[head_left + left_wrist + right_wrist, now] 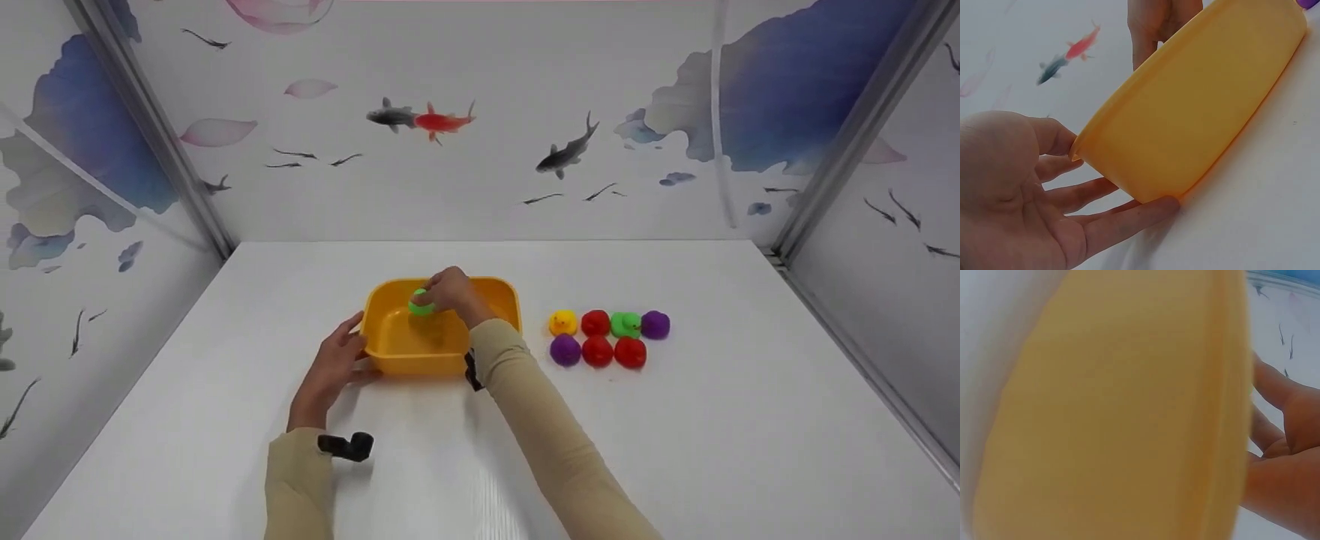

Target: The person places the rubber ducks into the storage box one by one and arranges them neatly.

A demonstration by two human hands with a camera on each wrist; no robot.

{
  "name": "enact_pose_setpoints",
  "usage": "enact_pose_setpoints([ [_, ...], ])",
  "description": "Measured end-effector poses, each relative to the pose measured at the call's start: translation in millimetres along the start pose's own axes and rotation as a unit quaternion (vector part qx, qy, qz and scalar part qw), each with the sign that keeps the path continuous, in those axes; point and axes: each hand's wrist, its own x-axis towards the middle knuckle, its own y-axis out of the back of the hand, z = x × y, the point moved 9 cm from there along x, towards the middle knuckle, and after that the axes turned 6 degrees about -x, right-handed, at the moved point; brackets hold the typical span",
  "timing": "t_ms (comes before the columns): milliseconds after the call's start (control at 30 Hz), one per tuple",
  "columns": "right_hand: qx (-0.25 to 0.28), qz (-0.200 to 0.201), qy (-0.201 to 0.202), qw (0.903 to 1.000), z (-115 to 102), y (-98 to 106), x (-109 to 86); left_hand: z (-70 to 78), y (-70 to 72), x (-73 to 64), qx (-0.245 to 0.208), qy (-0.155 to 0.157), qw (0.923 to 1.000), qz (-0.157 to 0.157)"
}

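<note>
A yellow-orange plastic basin (420, 365) stands on the white table. My left hand (335, 365) touches its left end; in the left wrist view the fingers of that hand (1022, 191) are spread against the rim and outer wall. Over the basin's inside, my right hand (452, 291) pinches a small round green toy (421, 304), partly covered by the fingers. In the right wrist view the basin's wall (1106, 405) fills most of the picture and hides the right hand's (1292, 433) fingertips and the toy.
Right of the basin, small toys sit in two rows: a yellow duck (563, 322), a green duck (626, 325), and several red (598, 351) and purple (565, 349) ones. White panels (480, 202) painted with fish enclose the table (720, 420) at the back and sides.
</note>
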Motion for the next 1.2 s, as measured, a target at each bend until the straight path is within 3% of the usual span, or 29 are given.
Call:
enact_pose_setpoints([
  [200, -0.02, 0.023, 0.004, 0.9995, 0.0, -8.8, 2.9, 0.1, 0.1, 1.4, -0.008, -0.001, 1.0, 0.003],
  [433, -0.02, 0.026, -0.045, 0.9984, 10.0, -15.4, 9.3, -0.1, -2.1, 0.4, -0.003, 0.003, 1.0, 0.003],
  [600, -0.019, 0.03, -0.056, 0.9978, 10.4, -18.9, 12.4, -0.7, -0.4, 2.4, -0.005, 0.003, 1.0, 0.003],
  [767, -0.05, 0.032, -0.051, 0.9969, 10.3, -23.6, 10.4, -2.8, -1.2, 3.2, -0.008, 0.003, 1.0, 0.0],
  [1000, -0.081, 0.038, -0.008, 0.9959, 4.3, -19.6, 4.1, -1.6, -4.2, 2.6, -0.016, -0.001, 0.9998, -0.01],
  [1200, -0.09, 0.001, 0.033, 0.9953, -8.6, -13.4, -3.6, 1.1, 1.4, 1.1, -0.023, -0.012, 0.9996, -0.01],
])
